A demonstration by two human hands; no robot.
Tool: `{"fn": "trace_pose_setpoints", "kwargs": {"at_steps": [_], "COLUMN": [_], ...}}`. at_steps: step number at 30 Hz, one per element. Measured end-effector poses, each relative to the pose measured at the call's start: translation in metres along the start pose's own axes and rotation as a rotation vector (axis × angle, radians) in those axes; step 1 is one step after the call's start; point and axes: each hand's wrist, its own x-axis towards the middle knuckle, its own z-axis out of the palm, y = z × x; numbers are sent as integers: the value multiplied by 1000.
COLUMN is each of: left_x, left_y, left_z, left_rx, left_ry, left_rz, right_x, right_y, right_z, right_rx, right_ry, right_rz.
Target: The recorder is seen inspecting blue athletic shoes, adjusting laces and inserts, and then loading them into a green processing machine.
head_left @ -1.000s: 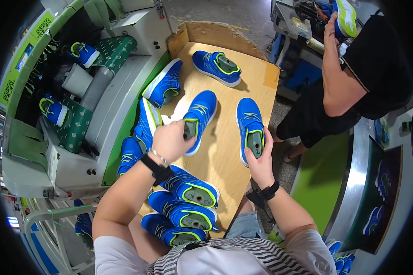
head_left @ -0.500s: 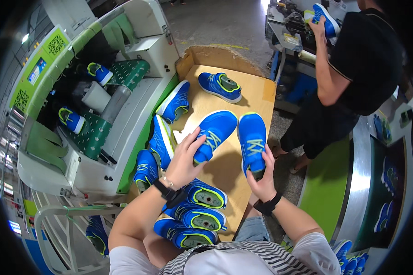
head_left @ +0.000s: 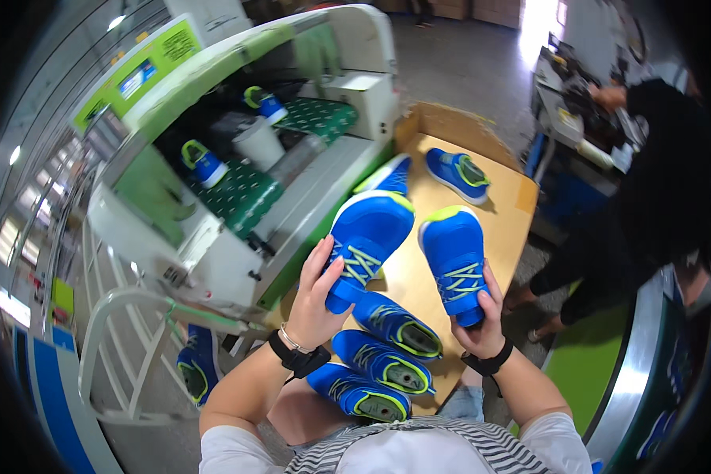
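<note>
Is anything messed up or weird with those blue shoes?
Nothing looks spilled or broken; the left-hand shoe and right-hand shoe look fine. One shoe sits apart near the table's far end, a bit odd because three others line up side by side at the near end.

A blue shoe (head_left: 373, 237) with pale laces criss-crossing its upper is being held by the left hand (head_left: 316, 304), its toe being pointed forward and rightward. A matching shoe (head_left: 457, 257), lime-edged at the toe, is being held by the right hand (head_left: 486, 322), its toe being angled slightly leftward.
</note>
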Motion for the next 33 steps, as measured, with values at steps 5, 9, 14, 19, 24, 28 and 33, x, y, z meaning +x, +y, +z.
{"fn": "trace_pose_setpoints", "kwargs": {"at_steps": [5,9,14,19,24,28,33], "left_x": [7,46,78,109,123,114,55], "left_y": [3,9,-57,-130,-147,-159,-68], "left_z": [-39,-63,-94,-95,-84,-78,-46], "left_rx": [-97,-717,-837,-234,81,188,42], "left_ry": [151,424,633,895,849,898,548], "left_rz": [-296,-864,-909,-1109,-1160,-860,-533], "right_x": [29,24,39,117,307,357,285], "right_y": [-13,-13,-28,3,65,121,105], "right_z": [21,25,22,38,123,215,249], "right_rx": [103,209,267,315,227,-209,-213], "right_ry": [-13,24,-25,-28,-189,-410,-541], "right_rz": [59,184,344,441,168,320,261]}}
